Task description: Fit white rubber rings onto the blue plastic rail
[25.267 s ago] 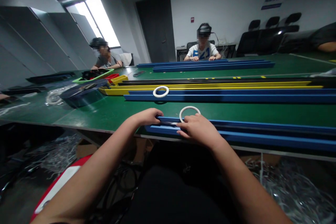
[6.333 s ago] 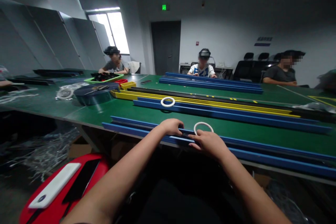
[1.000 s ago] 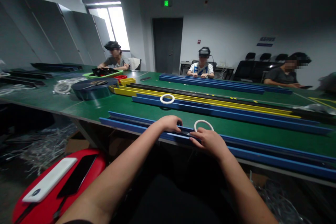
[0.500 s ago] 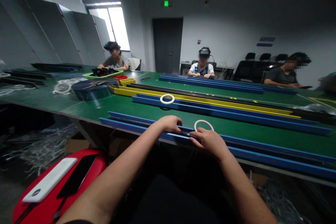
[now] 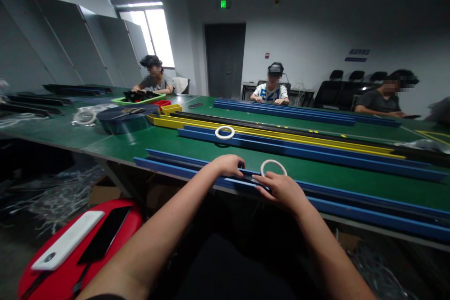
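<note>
A long blue U-shaped channel (image 5: 351, 207) runs along the table's near edge, under both my hands. My left hand (image 5: 229, 165) curls over its back wall, thumb inside the groove and other fingertips partly hidden. My right hand (image 5: 284, 190) straddles the front wall, with the index finger in the groove and the thumb lower down outside. A short gap separates the two hands. A white ring, like a tape roll (image 5: 273, 162), shows just behind my right fingers; its lower part is hidden, and I cannot tell whether the hand touches it.
A second white ring (image 5: 225, 132) rests on another blue channel (image 5: 316, 154) farther back. Beyond are yellow channels (image 5: 281, 137) and more blue ones. A wide dark roll (image 5: 123, 122) stands left. A red seat (image 5: 121, 267) holds two phones. Several people sit around the table.
The hands keep nearly the same pose over the channel. The whole view has shifted very slightly; nothing is visibly taken up or let go.
</note>
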{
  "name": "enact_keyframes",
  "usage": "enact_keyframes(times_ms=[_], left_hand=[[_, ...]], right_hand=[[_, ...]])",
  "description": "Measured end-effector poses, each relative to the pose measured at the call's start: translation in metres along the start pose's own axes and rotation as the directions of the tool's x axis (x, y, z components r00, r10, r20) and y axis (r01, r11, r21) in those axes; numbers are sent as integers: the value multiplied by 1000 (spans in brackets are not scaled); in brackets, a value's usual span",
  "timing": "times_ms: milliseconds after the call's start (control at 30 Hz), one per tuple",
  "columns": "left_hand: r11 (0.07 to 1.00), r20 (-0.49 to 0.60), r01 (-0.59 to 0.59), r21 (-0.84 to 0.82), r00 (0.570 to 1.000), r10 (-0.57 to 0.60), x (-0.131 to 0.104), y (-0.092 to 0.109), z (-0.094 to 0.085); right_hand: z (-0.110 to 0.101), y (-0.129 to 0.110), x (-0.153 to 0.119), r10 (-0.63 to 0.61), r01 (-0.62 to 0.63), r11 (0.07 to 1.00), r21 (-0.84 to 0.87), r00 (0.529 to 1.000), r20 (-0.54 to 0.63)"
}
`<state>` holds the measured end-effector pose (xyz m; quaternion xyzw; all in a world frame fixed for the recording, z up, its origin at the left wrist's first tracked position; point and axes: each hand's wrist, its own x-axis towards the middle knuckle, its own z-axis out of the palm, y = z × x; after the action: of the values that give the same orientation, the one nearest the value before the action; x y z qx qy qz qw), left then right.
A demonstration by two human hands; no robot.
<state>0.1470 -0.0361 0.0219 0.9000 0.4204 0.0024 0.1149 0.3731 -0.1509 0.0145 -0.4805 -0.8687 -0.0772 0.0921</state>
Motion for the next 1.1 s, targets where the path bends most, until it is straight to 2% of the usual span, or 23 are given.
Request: enact_keyframes(times_ms=[100, 200, 333, 533, 633, 800, 1100], left_hand=[[1000, 12, -2, -19, 1000, 2, 0, -1, 0], [1000, 7, -5, -24, 1000, 5, 0, -3, 0], [1000, -1, -10, -24, 1000, 10, 3, -6, 3], [999, -8, -24, -41, 1000, 24, 5, -10, 6], [999, -3, -24, -39, 1000, 24, 5, -10, 6], [999, -4, -31, -25, 999, 31, 4, -9, 5], [1000, -8, -18, -19, 1000, 18, 1, -3, 2]], right_hand=[[-1, 3, 3, -30, 31, 999, -15, 998, 50], [-5, 8, 6, -74, 87, 993, -80, 986, 152], [-21, 18, 8, -128, 183, 968, -171, 949, 289], [-47, 34, 2, -188, 277, 940, -201, 908, 376], [-48, 38, -4, -119, 214, 953, -212, 913, 389], [-38, 40, -11, -10, 111, 971, -213, 905, 425], [-23, 25, -8, 135, -21, 962, -272, 904, 406]])
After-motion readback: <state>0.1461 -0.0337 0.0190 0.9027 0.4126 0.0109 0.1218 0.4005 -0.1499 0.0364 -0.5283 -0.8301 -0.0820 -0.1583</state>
